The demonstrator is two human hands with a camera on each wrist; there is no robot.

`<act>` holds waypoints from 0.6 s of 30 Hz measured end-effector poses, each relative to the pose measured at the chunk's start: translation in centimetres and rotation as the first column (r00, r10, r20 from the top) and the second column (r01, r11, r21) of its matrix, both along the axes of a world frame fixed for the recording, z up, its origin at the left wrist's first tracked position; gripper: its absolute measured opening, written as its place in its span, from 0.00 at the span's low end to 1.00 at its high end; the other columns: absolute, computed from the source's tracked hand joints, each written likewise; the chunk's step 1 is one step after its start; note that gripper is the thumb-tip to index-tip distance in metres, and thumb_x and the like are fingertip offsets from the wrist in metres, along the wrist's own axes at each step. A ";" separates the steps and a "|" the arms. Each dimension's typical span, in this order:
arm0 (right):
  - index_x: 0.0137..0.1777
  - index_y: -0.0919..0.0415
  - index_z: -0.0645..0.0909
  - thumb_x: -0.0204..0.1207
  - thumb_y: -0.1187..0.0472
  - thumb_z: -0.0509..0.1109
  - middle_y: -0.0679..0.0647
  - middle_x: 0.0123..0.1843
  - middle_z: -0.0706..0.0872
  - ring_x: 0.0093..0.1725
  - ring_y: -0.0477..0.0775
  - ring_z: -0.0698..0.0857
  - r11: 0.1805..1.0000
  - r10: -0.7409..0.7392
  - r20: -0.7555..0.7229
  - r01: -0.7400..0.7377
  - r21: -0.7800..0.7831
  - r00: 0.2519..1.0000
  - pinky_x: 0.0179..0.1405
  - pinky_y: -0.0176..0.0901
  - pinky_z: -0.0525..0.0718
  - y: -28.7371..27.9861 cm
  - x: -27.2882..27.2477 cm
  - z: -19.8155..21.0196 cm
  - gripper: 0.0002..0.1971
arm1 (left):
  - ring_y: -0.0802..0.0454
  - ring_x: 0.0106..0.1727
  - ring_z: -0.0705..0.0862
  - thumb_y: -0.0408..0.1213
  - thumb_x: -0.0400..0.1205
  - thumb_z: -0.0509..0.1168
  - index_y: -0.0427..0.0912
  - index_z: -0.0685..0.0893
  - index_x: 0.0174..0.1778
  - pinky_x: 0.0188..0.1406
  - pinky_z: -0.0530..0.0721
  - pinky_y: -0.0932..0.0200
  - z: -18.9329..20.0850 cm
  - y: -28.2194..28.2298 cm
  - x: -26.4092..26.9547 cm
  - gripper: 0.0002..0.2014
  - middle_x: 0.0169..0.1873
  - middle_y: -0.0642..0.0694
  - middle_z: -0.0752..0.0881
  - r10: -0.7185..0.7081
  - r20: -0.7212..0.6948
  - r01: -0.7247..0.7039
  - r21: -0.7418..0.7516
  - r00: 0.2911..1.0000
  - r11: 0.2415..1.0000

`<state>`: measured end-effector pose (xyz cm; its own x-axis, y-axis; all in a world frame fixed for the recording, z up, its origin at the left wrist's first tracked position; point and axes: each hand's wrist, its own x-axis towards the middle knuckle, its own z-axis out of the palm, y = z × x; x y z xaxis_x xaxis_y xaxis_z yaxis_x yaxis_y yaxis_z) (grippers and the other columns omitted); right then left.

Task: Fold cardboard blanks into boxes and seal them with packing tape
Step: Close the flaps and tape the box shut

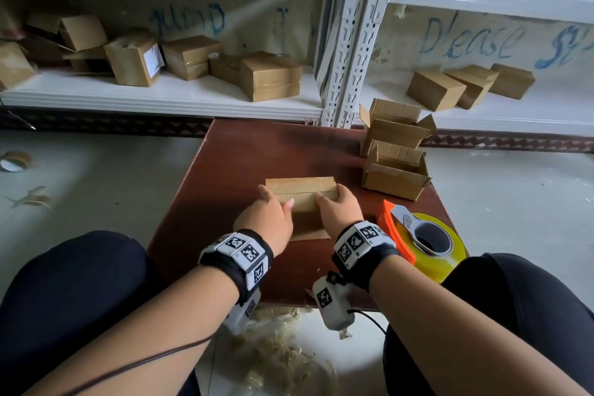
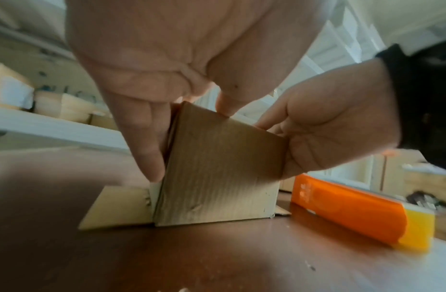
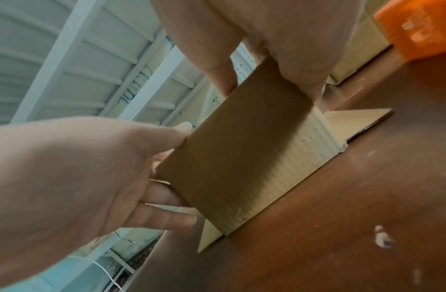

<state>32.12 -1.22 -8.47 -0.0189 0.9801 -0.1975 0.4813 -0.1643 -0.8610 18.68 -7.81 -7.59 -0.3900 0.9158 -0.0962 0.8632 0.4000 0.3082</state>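
A small cardboard box stands in the middle of the brown table, its top flaps folded shut along a seam. Its bottom flaps lie splayed flat on the tabletop. My left hand grips the box's left end, fingers down the side and thumb on the top edge. My right hand grips the right end the same way, seen from below in the right wrist view. An orange tape dispenser with a yellow-tinted roll lies on the table's right front corner.
Two open-topped cardboard boxes stand at the table's back right. White metal shelving behind holds several finished boxes. Tape scraps litter the floor between my knees, and a spent tape roll lies on the floor at left.
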 end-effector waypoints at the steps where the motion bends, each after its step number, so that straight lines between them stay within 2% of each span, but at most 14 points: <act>1: 0.78 0.58 0.77 0.84 0.48 0.69 0.54 0.71 0.86 0.67 0.56 0.86 1.000 0.016 0.016 -0.015 -0.024 1.000 0.71 0.52 0.83 0.0 0.0 0.0 0.25 | 0.36 0.66 0.86 0.59 0.92 0.46 0.32 0.54 0.89 0.57 0.85 0.43 0.0 0.2 -0.1 0.37 0.69 0.33 0.84 0.017 0.048 -0.017 -0.003 0.999 1.000; 3: 0.69 0.56 0.80 0.81 0.40 0.72 0.53 0.63 0.89 0.59 0.54 0.88 0.997 0.046 0.009 -0.045 -0.056 0.999 0.64 0.51 0.86 -0.1 0.2 0.2 0.25 | 0.35 0.65 0.86 0.65 0.89 0.51 0.34 0.67 0.81 0.60 0.86 0.43 -0.2 0.6 -0.5 0.37 0.67 0.34 0.85 0.074 0.165 -0.074 -0.003 0.984 0.997; 4: 0.67 0.56 0.80 0.78 0.35 0.74 0.52 0.61 0.89 0.58 0.53 0.88 0.997 0.052 0.006 -0.052 -0.056 0.999 0.63 0.51 0.86 -0.4 0.2 0.2 0.28 | 0.35 0.64 0.87 0.68 0.87 0.53 0.35 0.73 0.76 0.59 0.87 0.44 -0.2 0.7 -0.8 0.38 0.65 0.35 0.86 0.103 0.207 -0.104 -0.003 0.973 0.995; 6: 0.69 0.56 0.76 0.71 0.28 0.76 0.50 0.62 0.88 0.60 0.53 0.88 0.997 0.062 0.038 -0.060 -0.044 0.997 0.64 0.53 0.87 -1.2 0.1 0.7 0.38 | 0.37 0.60 0.88 0.73 0.83 0.56 0.37 0.78 0.69 0.54 0.88 0.47 -0.1 0.9 -1.2 0.39 0.62 0.38 0.88 0.124 0.219 -0.127 0.002 0.968 0.992; 8: 0.76 0.58 0.70 0.69 0.26 0.76 0.51 0.66 0.85 0.64 0.55 0.87 0.999 0.045 0.071 -0.043 -0.018 0.996 0.67 0.53 0.86 -1.9 0.1 1.1 0.46 | 0.39 0.57 0.89 0.76 0.80 0.57 0.38 0.80 0.65 0.50 0.88 0.49 0.3 0.9 -1.4 0.41 0.58 0.40 0.89 0.108 0.168 -0.113 0.021 0.980 0.993; 10: 0.79 0.59 0.67 0.70 0.26 0.77 0.52 0.67 0.83 0.67 0.57 0.86 1.000 0.010 0.056 -0.010 0.006 0.998 0.68 0.53 0.85 -2.1 0.2 1.8 0.48 | 0.39 0.57 0.89 0.76 0.80 0.56 0.39 0.81 0.63 0.47 0.85 0.51 0.8 0.9 -1.6 0.40 0.57 0.40 0.89 0.067 0.100 -0.073 0.059 0.993 0.996; 12: 0.78 0.59 0.68 0.70 0.28 0.78 0.51 0.64 0.83 0.65 0.58 0.86 0.999 -0.027 0.038 0.026 0.029 0.999 0.64 0.52 0.86 -1.9 0.4 2.5 0.47 | 0.38 0.57 0.88 0.76 0.81 0.54 0.39 0.82 0.59 0.45 0.81 0.52 1.3 0.8 -1.8 0.38 0.55 0.40 0.89 0.034 0.051 -0.039 0.110 0.998 0.993; 15: 0.71 0.55 0.73 0.70 0.31 0.80 0.51 0.60 0.87 0.58 0.55 0.88 0.996 -0.036 0.020 0.035 0.085 0.999 0.56 0.49 0.86 -1.3 0.6 3.3 0.39 | 0.37 0.54 0.88 0.72 0.85 0.53 0.39 0.85 0.53 0.43 0.79 0.51 2.0 0.6 -2.3 0.36 0.50 0.39 0.90 0.008 0.019 -0.011 0.158 1.000 0.987; 18: 0.67 0.54 0.78 0.77 0.36 0.77 0.49 0.57 0.88 0.56 0.53 0.88 0.984 -0.033 -0.003 0.033 0.173 0.999 0.44 0.41 0.82 -0.8 0.9 3.9 0.28 | 0.35 0.50 0.88 0.66 0.89 0.53 0.42 0.82 0.40 0.41 0.76 0.51 2.6 0.7 -3.0 0.30 0.40 0.40 0.88 0.010 0.063 -0.023 0.210 0.998 0.978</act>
